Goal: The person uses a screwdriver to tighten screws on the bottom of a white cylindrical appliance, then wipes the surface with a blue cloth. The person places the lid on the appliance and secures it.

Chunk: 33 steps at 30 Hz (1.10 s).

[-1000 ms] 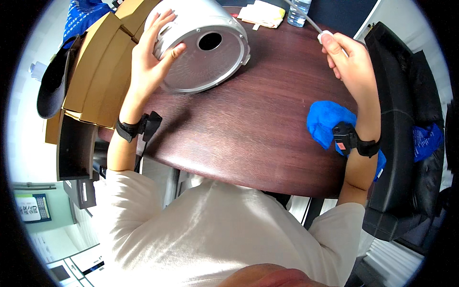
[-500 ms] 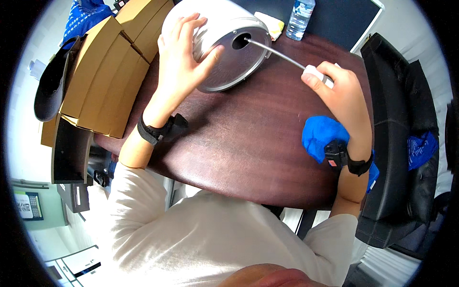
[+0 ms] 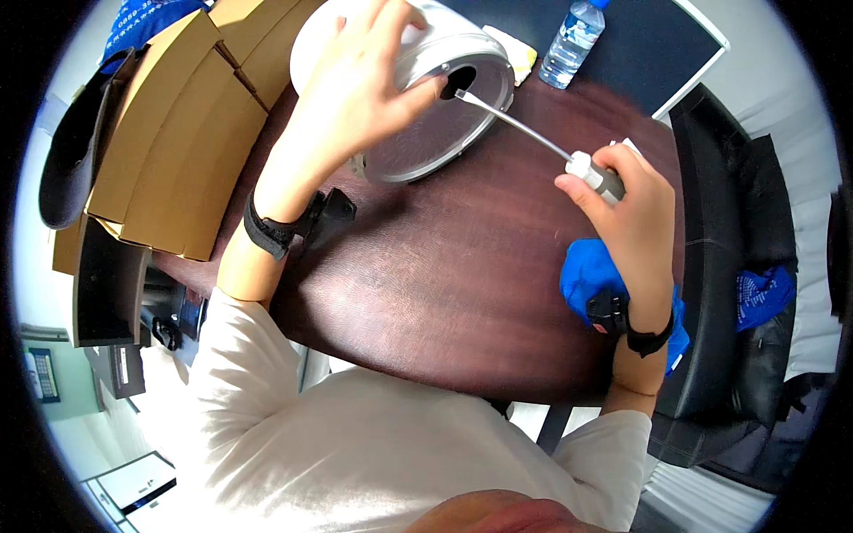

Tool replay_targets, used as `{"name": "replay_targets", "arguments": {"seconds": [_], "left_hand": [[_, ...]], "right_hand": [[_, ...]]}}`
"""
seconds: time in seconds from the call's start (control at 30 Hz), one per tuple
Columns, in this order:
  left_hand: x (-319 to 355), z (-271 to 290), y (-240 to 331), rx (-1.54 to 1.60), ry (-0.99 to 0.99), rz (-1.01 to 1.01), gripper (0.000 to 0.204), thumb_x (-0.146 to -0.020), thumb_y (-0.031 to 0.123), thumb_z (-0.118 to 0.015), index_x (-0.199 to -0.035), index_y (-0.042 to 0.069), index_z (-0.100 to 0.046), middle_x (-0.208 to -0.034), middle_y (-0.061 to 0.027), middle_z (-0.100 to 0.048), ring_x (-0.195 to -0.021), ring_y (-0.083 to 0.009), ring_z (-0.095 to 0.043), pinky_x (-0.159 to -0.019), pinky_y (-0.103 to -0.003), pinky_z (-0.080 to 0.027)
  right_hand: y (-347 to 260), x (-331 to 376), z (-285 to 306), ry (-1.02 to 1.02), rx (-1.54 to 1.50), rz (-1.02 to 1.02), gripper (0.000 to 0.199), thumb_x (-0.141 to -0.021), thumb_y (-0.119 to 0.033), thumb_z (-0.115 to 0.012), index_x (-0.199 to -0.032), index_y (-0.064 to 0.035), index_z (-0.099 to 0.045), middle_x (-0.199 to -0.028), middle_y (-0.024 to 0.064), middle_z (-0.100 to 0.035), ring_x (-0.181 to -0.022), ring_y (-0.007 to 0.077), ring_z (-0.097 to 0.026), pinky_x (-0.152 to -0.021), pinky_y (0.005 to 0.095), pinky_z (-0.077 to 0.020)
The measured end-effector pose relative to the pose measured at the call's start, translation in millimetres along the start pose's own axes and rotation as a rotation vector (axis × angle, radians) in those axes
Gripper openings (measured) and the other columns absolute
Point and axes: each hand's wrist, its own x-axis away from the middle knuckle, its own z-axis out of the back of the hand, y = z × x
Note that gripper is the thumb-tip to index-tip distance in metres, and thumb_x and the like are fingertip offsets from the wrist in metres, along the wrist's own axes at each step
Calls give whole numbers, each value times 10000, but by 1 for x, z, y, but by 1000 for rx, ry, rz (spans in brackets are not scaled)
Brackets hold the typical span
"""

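A white, drum-shaped housing (image 3: pixel 455 41) lies tilted on the table, its grey round end face (image 3: pixel 418 149) turned toward me. My left hand (image 3: pixel 360 93) grips the housing from the left, with the fingers over its top and the thumb beside the dark round hole (image 3: pixel 458 82) in that face. In my right hand (image 3: pixel 636 191) is a flat-blade screwdriver (image 3: pixel 526 131) with a white and grey handle. Its shaft points up and left, and the blade tip shows at the hole's right edge. Whether the tip touches the face I cannot tell.
A water bottle (image 3: pixel 573 43) stands at the back beside a yellow-and-white cloth or packet (image 3: pixel 522 60). Cardboard boxes (image 3: pixel 173 155) line the left edge of the brown table (image 3: pixel 444 293). Blue cloth (image 3: pixel 586 271) lies under my right wrist; a black sofa (image 3: pixel 724 266) is at the right.
The screwdriver's tip has come out of the hole to its edge. My left hand has shifted, bringing its thumb to the hole's rim, and the housing has turned slightly.
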Motion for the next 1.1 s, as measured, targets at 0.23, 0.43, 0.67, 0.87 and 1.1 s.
{"name": "replay_targets", "arguments": {"seconds": [0.23, 0.43, 0.67, 0.87, 1.1], "left_hand": [[1, -8, -10, 14, -62, -57, 497, -773, 203, -663, -1262, 147, -595, -1384, -133, -532, -1358, -372, -403, -1122, -544, -244], [0, -10, -10, 40, -63, -13, 491, -752, 184, -643, -1240, 158, -608, -1381, -133, -530, -1350, -396, -400, -1122, -579, -232], [3, -2, -7, 8, -112, 28, 533, -742, 226, -641, -1265, 137, -595, -1370, -165, -525, -1336, -413, -402, -1101, -578, -247], [-2, -1, -2, 80, -98, 0, 530, -749, 212, -658, -1263, 102, -595, -1351, -197, -527, -1324, -437, -399, -1086, -595, -267], [0, -9, -11, -49, -80, -59, 547, -737, 234, -632, -1281, 187, -610, -1378, -131, -541, -1334, -372, -428, -1110, -519, -243]], "right_hand": [[-7, -12, 10, -49, 20, -52, 369, -680, -217, -859, -790, -21, -566, -700, 101, -546, -585, 209, -532, -543, 318, -427], [-24, -34, 25, -113, -11, -47, 294, -660, -97, -833, -790, 2, -587, -699, 103, -561, -586, 178, -521, -549, 292, -415], [-10, -34, 14, -173, -75, -27, 288, -677, -110, -824, -782, 6, -583, -676, 98, -545, -579, 180, -517, -543, 296, -400], [-11, -32, 18, -165, -71, -71, 279, -698, -123, -818, -783, 2, -584, -667, 98, -536, -574, 181, -514, -536, 301, -392], [-6, -32, 10, -188, -95, -70, 267, -731, -167, -810, -804, 0, -615, -669, 107, -545, -574, 188, -513, -536, 313, -389]]}}
